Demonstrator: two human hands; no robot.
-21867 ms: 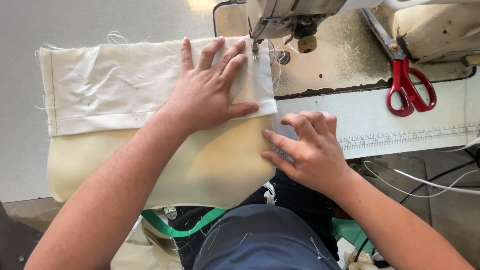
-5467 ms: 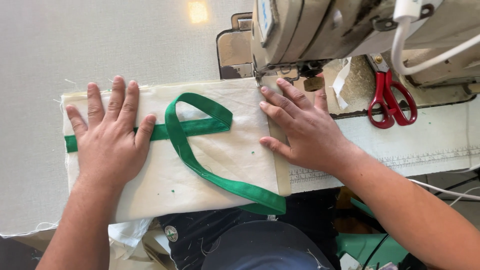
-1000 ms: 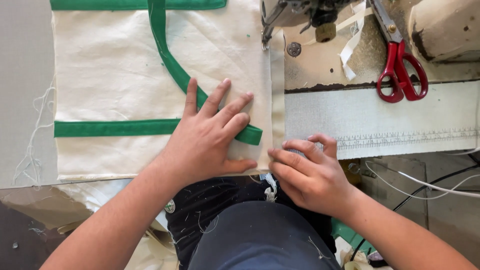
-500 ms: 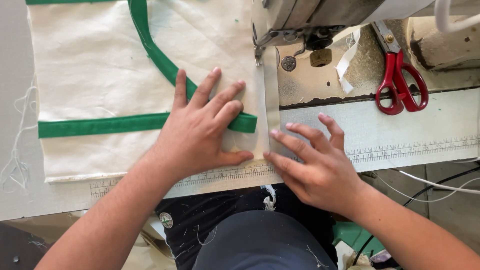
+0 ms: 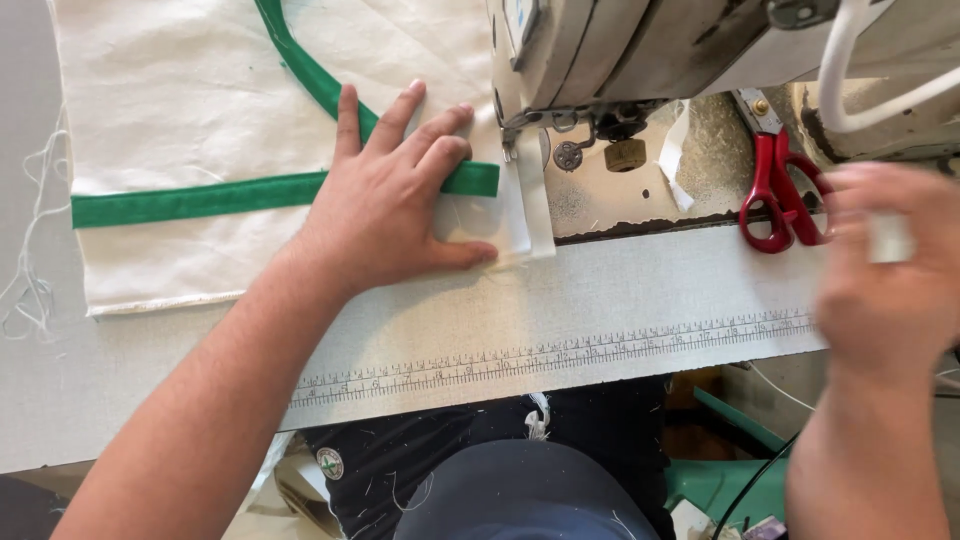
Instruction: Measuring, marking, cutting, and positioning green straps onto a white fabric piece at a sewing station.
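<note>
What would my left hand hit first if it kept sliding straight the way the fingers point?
Probably the sewing machine. The left hand lies flat on the cream cloth, fingers across the green strap, aimed up and right toward the presser foot. Depth is hard to judge.

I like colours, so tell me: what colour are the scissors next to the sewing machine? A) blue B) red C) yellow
B: the scissors lying beside the sewing machine have red handles, near the blurred right hand.
</note>
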